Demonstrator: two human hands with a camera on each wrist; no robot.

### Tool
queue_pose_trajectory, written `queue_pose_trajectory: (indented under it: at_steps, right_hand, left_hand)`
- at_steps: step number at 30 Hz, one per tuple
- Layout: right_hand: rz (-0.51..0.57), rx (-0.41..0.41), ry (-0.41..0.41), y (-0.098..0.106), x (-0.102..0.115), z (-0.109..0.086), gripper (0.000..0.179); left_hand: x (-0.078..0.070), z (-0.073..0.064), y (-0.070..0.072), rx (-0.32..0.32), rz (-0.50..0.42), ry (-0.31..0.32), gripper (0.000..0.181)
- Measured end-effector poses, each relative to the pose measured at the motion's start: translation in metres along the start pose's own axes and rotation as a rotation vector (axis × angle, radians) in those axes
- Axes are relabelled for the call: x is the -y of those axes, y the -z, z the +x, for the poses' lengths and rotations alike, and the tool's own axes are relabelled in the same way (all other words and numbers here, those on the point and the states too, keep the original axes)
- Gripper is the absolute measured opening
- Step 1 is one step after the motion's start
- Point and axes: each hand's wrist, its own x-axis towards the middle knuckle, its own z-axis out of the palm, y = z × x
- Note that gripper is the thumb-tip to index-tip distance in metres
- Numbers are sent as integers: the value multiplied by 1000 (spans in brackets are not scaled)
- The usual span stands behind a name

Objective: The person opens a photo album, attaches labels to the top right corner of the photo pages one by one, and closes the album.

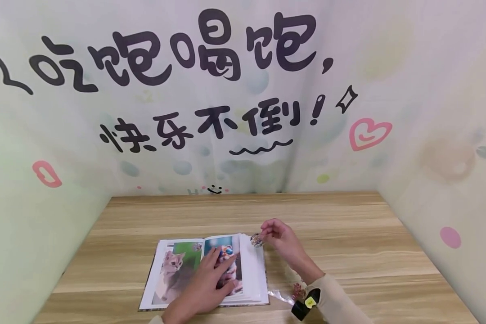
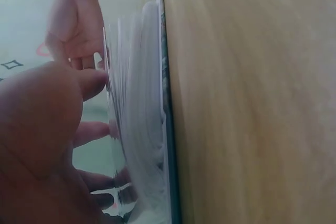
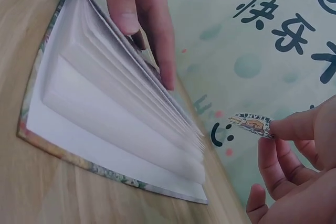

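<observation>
A photo album [image 1: 256, 274] lies open on the table. Its left page holds a kitten picture [image 1: 172, 265] with a small round sticker [image 1: 197, 246] near the top right corner. On the right-hand page is a photo [image 1: 228, 253] of an animal in blue glasses, partly covered by my left hand [image 1: 206, 281], which rests on it with fingers spread. My right hand [image 1: 283, 238] is raised just beyond the album's upper right corner. Between thumb and fingertips it pinches a small sticker [image 3: 252, 125] with a brown cartoon figure, clear of the page.
Below the right forearm, clear plastic wrapping [image 1: 281, 296] and a red patterned piece [image 1: 297, 291] lie right of the album. A black strap with a yellow mark [image 1: 310, 301] is at the right wrist. A printed curtain [image 1: 243, 171] hangs behind the wooden table [image 1: 348, 225].
</observation>
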Motion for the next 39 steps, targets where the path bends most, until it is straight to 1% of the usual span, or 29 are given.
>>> queue_pose_trajectory:
  at_steps: [6,12,18,21,30,32,37,39]
  right_hand:
    - [-8,34,-11,-11,-3,5,25]
    - [2,57,-5,-22,-5,11,26]
    - [-9,76,-28,-33,-10,18,28]
    - [-21,75,-36,-36,-11,21,28]
    - [-35,71,-48,-45,-18,29,28]
    - [-37,74,-50,-46,-18,30,28]
    - [-56,74,-44,-51,-21,34,26]
    - [-65,71,-37,-54,-23,36,25]
  left_hand:
    - [2,-1,-3,51,-2,43,65]
    - [1,-2,-5,83,39,28,66]
    - [2,-2,-6,121,73,40,67]
    - [2,-2,-7,126,87,33,66]
    - [3,0,-11,112,64,-2,65]
    - [4,0,-11,116,70,-3,65]
    - [5,1,-13,136,112,20,66]
    - [5,1,-12,137,112,24,66]
